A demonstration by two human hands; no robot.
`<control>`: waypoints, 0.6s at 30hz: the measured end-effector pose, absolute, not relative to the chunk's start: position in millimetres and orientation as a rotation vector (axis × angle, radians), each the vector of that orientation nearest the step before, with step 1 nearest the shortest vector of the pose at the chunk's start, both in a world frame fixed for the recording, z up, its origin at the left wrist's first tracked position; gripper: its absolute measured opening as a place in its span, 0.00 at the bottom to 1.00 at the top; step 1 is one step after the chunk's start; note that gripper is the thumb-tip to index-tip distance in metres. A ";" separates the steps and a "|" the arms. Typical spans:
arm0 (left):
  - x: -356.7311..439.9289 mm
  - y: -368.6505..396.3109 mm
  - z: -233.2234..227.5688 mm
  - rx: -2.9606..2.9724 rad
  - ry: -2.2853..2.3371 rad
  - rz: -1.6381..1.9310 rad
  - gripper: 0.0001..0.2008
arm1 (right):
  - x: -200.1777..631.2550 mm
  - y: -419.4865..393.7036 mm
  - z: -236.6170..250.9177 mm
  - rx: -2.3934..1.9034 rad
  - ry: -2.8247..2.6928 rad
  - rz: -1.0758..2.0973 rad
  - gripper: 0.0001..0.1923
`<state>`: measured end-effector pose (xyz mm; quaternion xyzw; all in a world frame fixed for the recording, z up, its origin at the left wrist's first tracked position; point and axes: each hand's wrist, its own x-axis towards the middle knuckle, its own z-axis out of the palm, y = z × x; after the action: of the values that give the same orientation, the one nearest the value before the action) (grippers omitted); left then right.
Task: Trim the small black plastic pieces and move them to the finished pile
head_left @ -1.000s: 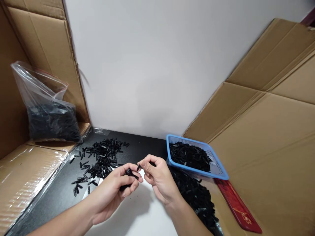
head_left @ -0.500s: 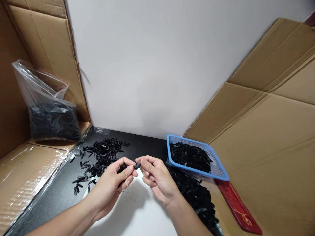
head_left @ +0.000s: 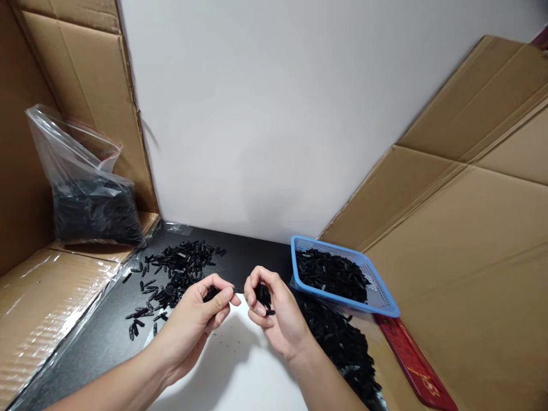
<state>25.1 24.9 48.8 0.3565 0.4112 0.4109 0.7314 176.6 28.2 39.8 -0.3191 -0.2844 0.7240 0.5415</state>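
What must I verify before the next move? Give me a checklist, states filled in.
1. Left hand has hold of something: ok, black pieces show inside its curled fingers.
2. Right hand has hold of something: ok, black pieces lie within its curled fingers too.
3. Hands apart: ok, a gap shows between the fingertips.
4. Count of pieces in each hand: cannot tell, fingers hide some.
5. Pile gathered together: not ok, strays lie scattered around it.
6. Basket upright: ok, with black pieces inside.
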 end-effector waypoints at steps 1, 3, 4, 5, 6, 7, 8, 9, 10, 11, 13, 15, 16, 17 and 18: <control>24.9 24.7 48.6 0.788 0.904 0.908 0.13 | 175.4 27.6 39.0 -0.777 -0.698 1.709 0.17; 24.4 24.4 48.1 0.796 0.898 0.915 0.14 | 172.5 26.0 36.7 -0.811 -0.753 1.689 0.17; 24.2 24.2 47.8 0.801 0.894 0.920 0.14 | 170.8 25.1 35.4 -0.822 -0.776 1.684 0.17; 23.9 24.1 47.5 0.806 0.891 0.928 0.14 | 169.3 24.3 34.3 -0.830 -0.788 1.679 0.17; 23.8 23.9 47.4 0.808 0.888 0.932 0.14 | 167.9 23.6 33.4 -0.837 -0.791 1.672 0.17; 23.7 23.6 47.6 0.808 0.885 0.934 0.14 | 166.8 23.1 32.7 -0.843 -0.785 1.664 0.17; 23.8 23.2 48.1 0.807 0.882 0.933 0.13 | 166.1 22.8 32.4 -0.848 -0.773 1.653 0.18; 24.1 22.8 49.0 0.804 0.880 0.926 0.13 | 165.7 22.6 32.2 -0.851 -0.756 1.641 0.18; 24.5 22.2 50.2 0.802 0.876 0.914 0.12 | 165.6 22.6 32.2 -0.853 -0.741 1.628 0.19; 25.2 21.5 51.8 0.797 0.868 0.901 0.12 | 165.9 22.8 32.3 -0.855 -0.731 1.615 0.19; 26.8 20.0 55.4 0.757 0.858 0.898 0.12 | 166.9 23.4 32.5 -0.860 -0.733 1.589 0.19; 28.1 18.8 58.1 0.680 0.860 0.910 0.10 | 168.4 24.1 32.6 -0.862 -0.743 1.564 0.18; 28.5 18.4 58.8 0.635 0.870 0.917 0.08 | 169.2 24.4 32.6 -0.858 -0.748 1.556 0.17; 28.5 18.3 58.9 0.599 0.883 0.919 0.07 | 170.0 24.7 32.7 -0.854 -0.749 1.551 0.16; 28.4 18.5 58.7 0.575 0.896 0.917 0.07 | 170.7 25.0 32.9 -0.849 -0.748 1.549 0.16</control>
<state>28.4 18.5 58.7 0.2644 0.4122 0.4217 0.7631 170.7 25.0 32.9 -0.3624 -0.3194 0.6610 0.5742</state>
